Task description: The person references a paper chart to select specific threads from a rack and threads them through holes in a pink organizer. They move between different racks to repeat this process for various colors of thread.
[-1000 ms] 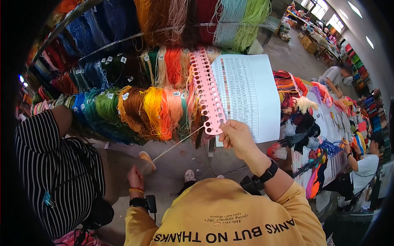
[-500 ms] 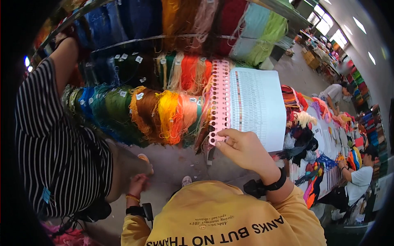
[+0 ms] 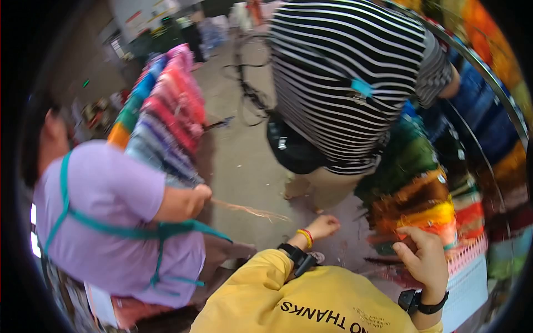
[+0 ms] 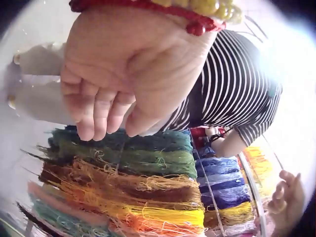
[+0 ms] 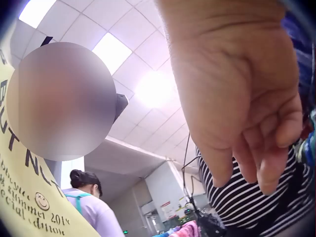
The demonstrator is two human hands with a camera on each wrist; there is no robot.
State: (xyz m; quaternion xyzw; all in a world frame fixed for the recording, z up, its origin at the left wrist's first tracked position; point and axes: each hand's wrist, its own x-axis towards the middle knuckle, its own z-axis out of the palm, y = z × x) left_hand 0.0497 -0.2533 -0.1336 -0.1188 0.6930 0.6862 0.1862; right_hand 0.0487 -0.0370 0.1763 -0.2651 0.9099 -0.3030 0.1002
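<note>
My left hand (image 3: 324,226) hangs over the floor in the head view, its fingers loosely bent; the left wrist view shows the palm (image 4: 133,64) with nothing in it. My right hand (image 3: 425,258) is raised beside the hanging yarn, fingers relaxed and apart, and the right wrist view shows that hand (image 5: 242,98) holding nothing. Just past it are the pink holed card (image 3: 469,252) and the white printed sheet (image 3: 466,294). Orange and yellow skeins (image 3: 433,219) hang near its fingertips.
A person in a striped shirt (image 3: 344,72) stands ahead, reaching toward blue skeins (image 3: 472,105). At left, a person in a lilac shirt (image 3: 105,188) holds thin pale strands (image 3: 250,210). A rack of pink and blue yarn (image 3: 172,111) stands behind them.
The head view has swung left, bringing in the person in lilac. My right hand has come away from the pink card. The strand seen earlier by my left hand is no longer there.
</note>
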